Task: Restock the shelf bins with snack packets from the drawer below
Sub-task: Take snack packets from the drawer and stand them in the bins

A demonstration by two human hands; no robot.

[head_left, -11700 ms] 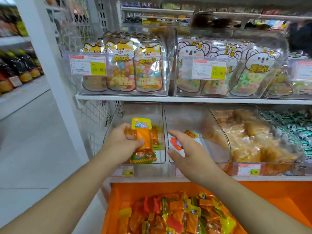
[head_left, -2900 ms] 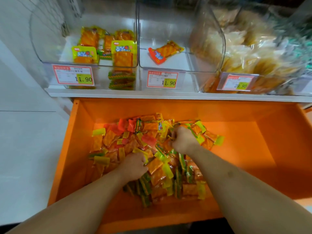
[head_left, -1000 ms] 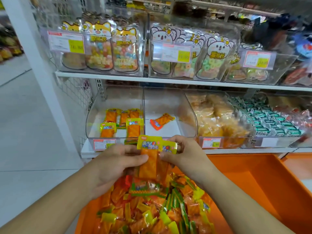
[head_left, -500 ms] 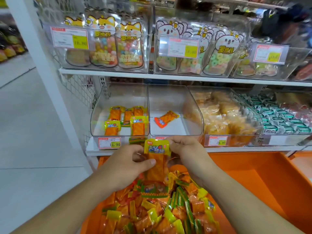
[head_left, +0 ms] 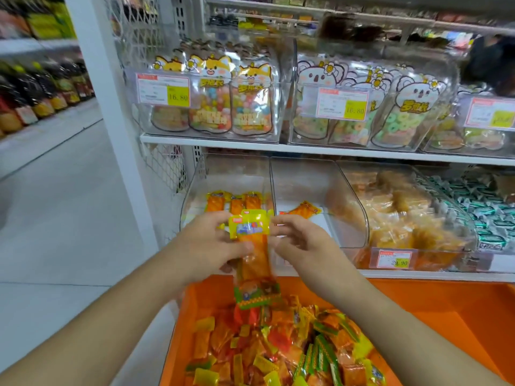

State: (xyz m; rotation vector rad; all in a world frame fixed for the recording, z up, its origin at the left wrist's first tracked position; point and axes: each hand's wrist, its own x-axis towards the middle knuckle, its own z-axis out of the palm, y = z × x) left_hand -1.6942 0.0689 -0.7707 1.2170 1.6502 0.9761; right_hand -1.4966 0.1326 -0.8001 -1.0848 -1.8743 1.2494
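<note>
Packet point(head_left: 252, 246) upright in front of us, yellow header on top, held above the orange drawer point(head_left: 418, 310) and just before the left bin point(head_left: 195, 196). Our left hand point(head_left: 206, 246) pinches it at the side, thumb over the orange body. Our right hand point(head_left: 301, 246) sits just beside the header, fingers loosely curled; we cannot tell if its grip touches the packet. Left bin holds a few packets point(head_left: 235, 200) at the back. Middle bin point(head_left: 348, 218) holds one red-ended packet point(head_left: 303, 210). Drawer carries a loose pile point(head_left: 273, 352) of packets. Price tag point(head_left: 395, 259) on the next bin right.
</note>
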